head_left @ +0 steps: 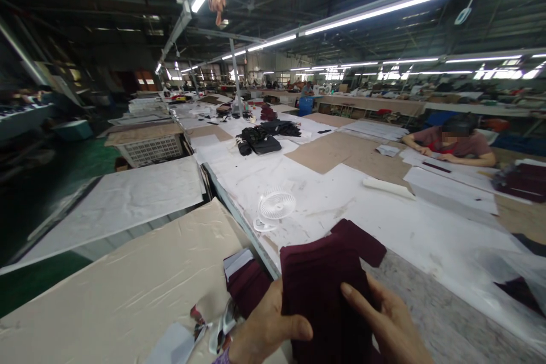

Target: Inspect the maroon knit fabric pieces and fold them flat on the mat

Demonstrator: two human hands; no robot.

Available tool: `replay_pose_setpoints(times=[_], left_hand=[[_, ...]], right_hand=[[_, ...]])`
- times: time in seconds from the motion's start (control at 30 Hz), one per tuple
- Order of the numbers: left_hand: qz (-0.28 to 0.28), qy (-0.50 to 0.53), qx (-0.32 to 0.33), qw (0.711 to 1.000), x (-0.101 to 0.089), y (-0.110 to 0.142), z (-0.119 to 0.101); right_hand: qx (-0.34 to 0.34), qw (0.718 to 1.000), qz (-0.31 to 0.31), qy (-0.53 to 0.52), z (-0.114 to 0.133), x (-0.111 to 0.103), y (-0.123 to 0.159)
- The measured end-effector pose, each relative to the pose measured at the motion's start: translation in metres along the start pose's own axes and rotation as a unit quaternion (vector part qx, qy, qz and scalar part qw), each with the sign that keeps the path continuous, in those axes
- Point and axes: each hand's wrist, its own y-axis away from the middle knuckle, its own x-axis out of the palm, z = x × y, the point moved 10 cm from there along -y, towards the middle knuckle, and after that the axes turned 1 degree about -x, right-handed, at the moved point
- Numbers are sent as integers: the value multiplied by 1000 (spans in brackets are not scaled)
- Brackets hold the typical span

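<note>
Between my two hands I hold a stack of dark maroon fabric pieces [324, 290], lifted above the table edge. My left hand [268, 324] grips its left side, thumb laid across the front. My right hand [386, 315] holds the right side, with a finger or thumb pressed on the front face. Behind the stack, another maroon fabric piece [362, 243] lies on the white table. To the left of my left hand rests a further maroon bundle [249, 287] with a pale grey piece [238, 261] at its top.
A small white fan [277, 205] stands on the paper-covered table [333, 193]. Black garments or bags [258, 141] lie farther back. At right, a co-worker [454, 142] leans over the table near a maroon stack [522, 179]. A beige-covered surface [140, 273] is at left.
</note>
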Motion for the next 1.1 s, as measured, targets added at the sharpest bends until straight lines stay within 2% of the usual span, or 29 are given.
replay_pose_setpoints(times=[0.13, 0.27, 0.33, 0.4, 0.5, 0.6, 0.73, 0.87, 1.1], left_hand=[[-8, -18, -10, 1000, -3, -3, 8], [-115, -1, -12, 993, -29, -4, 23], [-165, 40, -23, 985, -38, -3, 31], [-186, 79, -32, 979, -40, -3, 34], [-198, 103, -45, 974, -40, -2, 30], [-194, 116, -58, 972, -42, 1, 24], [-189, 125, -61, 972, -45, 4, 22], [-197, 106, -61, 973, -47, 6, 20], [-212, 72, -67, 972, -49, 13, 12]], right_hand=[[-9, 999, 4, 36, 1, 1, -5], [-3, 999, 16, 42, -2, 4, -12], [1, 998, -4, 62, -4, 1, -14], [-24, 996, -37, 74, -1, -5, -14], [-84, 995, -48, 20, 5, -7, -9], [-82, 995, 1, -50, -2, -3, -4], [-83, 995, 52, -20, -4, -5, -4], [-56, 994, 95, 22, -7, -3, -7], [-21, 994, 108, -1, -8, 4, -5]])
